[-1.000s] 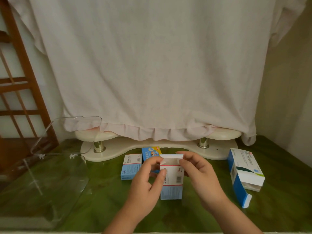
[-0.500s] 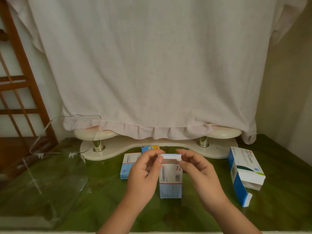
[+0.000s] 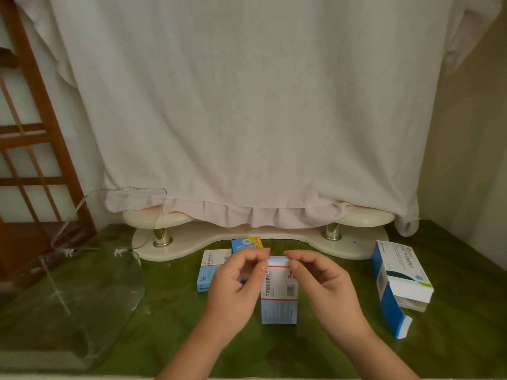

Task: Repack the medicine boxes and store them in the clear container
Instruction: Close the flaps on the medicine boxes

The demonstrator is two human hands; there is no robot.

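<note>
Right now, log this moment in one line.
left grip: pinches box flap | right grip: pinches same flap | box: upright | container: lid up, no boxes

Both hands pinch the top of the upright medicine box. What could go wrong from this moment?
The left hand and right hand hold only the top of the medicine box, which stands on its narrow end; a push may tip it or crease the flap. The blue and white box lies with its end open; its contents might slide out when lifted.
</note>
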